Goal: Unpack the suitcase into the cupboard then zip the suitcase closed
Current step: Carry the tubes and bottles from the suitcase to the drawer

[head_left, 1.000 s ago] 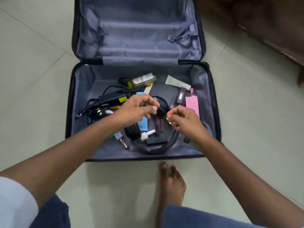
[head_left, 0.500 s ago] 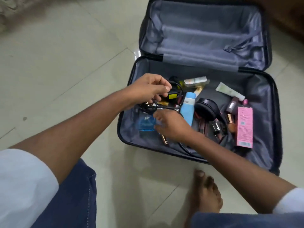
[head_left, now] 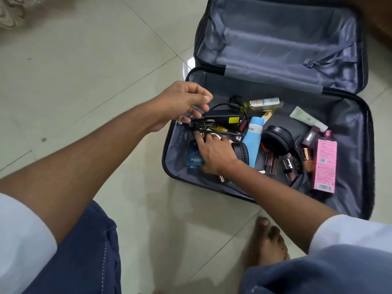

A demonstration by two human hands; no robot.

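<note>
An open dark suitcase [head_left: 351, 115] lies on the tiled floor, its grey-lined lid [head_left: 275, 39] folded back and empty. In the lower half lie a black charger brick [head_left: 220, 115] with a tangled black cable [head_left: 214, 107], a blue perfume bottle [head_left: 194, 159], a light blue tube [head_left: 253, 139], black headphones [head_left: 275, 140], a pink box [head_left: 324, 166] and several small cosmetics. My left hand [head_left: 180, 102] hovers over the suitcase's left edge beside the charger, fingers loosely curled and thumb apart. My right hand [head_left: 216, 153] reaches in from the right, its straight fingers resting among the cable loops.
A white-green tube [head_left: 305, 118] and a clear bottle [head_left: 264, 102] lie toward the back of the suitcase. My bare foot [head_left: 267, 245] stands in front of it, and my blue-clad knees fill the bottom corners. Pale floor tiles [head_left: 84, 71] spread to the left.
My head turned left, so the suitcase sits further right in view. My left hand's pinch on the cable has loosened. My right hand moved from the headphones to the cable tangle.
</note>
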